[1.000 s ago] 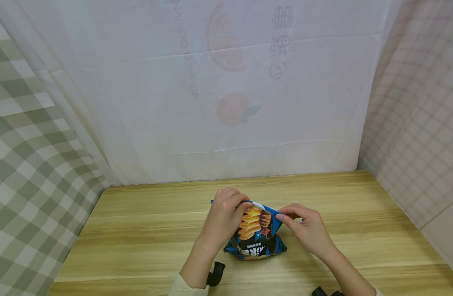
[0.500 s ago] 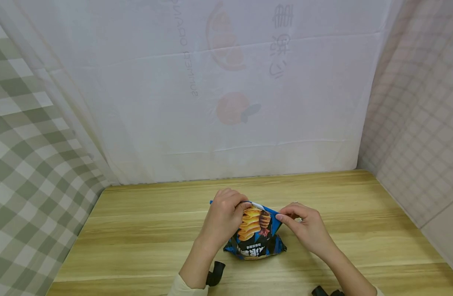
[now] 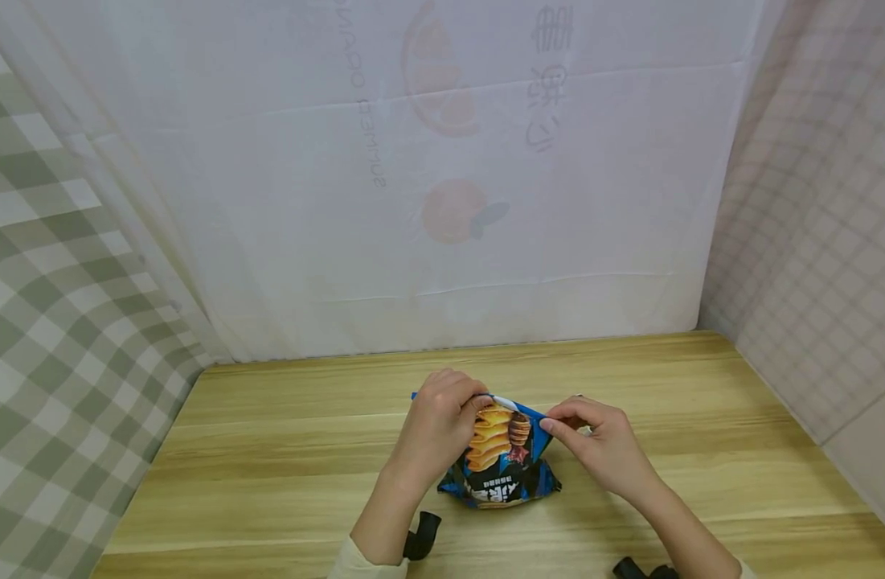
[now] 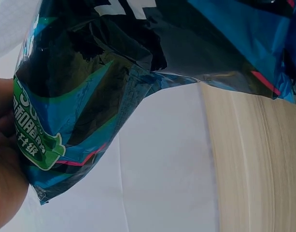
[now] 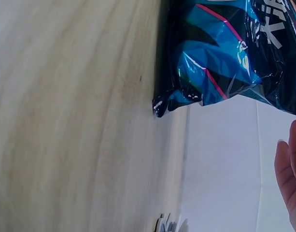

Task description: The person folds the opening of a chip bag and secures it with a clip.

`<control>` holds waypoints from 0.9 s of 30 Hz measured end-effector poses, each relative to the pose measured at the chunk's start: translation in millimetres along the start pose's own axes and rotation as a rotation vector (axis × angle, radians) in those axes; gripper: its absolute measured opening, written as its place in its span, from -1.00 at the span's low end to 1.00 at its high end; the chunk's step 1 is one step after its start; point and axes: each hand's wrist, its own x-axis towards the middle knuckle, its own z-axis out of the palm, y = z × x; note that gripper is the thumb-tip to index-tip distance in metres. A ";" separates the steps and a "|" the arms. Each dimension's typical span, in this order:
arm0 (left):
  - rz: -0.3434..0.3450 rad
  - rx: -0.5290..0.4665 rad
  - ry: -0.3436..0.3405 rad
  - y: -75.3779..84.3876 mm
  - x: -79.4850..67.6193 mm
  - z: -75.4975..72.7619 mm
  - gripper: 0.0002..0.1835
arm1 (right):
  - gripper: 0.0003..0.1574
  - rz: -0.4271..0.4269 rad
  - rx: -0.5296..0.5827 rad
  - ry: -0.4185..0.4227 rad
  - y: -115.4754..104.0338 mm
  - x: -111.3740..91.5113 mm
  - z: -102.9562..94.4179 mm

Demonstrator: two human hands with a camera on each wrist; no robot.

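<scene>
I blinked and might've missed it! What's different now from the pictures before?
Nothing that I can see: nothing clearly moved, and nothing was grabbed or let go. The left hand still holds the upper edge of the bag, and the right hand still pinches its corner.

The left hand (image 3: 436, 418) arches with its back turned up, fingers curled over and left thumb (image 3: 478, 404) drawn in against them in a pinch. Near it, to its right and apart from it, the right hand (image 3: 607, 449) points inward, right thumb (image 3: 562, 432) and forefinger (image 3: 568, 411) pinching at their tips. The left forearm (image 3: 383, 515) slants steeply up to its hand; the right forearm (image 3: 677, 523) slopes in from farther out. Behind each hand, a pale cuff (image 3: 366, 565) ends on the forearm.
</scene>
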 end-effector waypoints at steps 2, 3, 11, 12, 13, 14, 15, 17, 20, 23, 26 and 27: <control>0.005 0.001 0.001 0.0 0.1 0.4 -0.94 | -0.78 -0.011 0.007 -0.006 0.2 0.1 -1.5; 0.008 0.000 0.003 -0.2 0.1 0.6 -0.94 | -0.78 -0.020 0.009 -0.010 0.4 0.2 -2.6; 0.020 0.001 0.002 -1.3 -0.2 0.5 -0.94 | -0.73 -0.105 -0.064 0.032 1.2 4.9 -19.9; 0.020 0.003 0.002 -1.3 0.1 0.4 -0.94 | -0.72 -0.119 -0.079 0.040 2.0 5.7 -22.6; 0.021 0.004 0.002 -1.2 0.3 0.2 -0.94 | -0.71 -0.134 -0.094 0.047 2.8 6.3 -25.3; 0.020 0.004 0.002 -1.1 0.5 0.0 -0.95 | -0.70 -0.153 -0.113 0.052 4.3 7.0 -28.0; 0.020 0.004 0.003 -0.8 0.7 -0.2 -0.95 | -0.69 -0.167 -0.133 0.054 5.4 7.4 -30.6; 0.020 0.002 0.002 -0.5 0.9 -0.5 -0.95 | -0.70 -0.178 -0.207 0.051 7.8 8.1 -35.8; 0.020 0.003 0.004 -0.1 0.6 -0.8 -0.95 | -0.75 -0.148 -0.310 0.014 11.7 8.0 -42.7; 0.021 0.005 0.004 -0.1 -0.1 -0.7 -0.94 | -0.68 -0.072 -0.401 -0.052 15.7 7.3 -49.0; 0.022 0.005 0.003 0.0 -0.3 -0.5 -0.94 | -0.50 0.010 -0.465 -0.125 19.9 6.7 -53.8; 0.023 0.004 0.003 0.1 -0.4 -0.5 -0.94 | -0.42 0.035 -0.484 -0.149 21.3 6.4 -54.9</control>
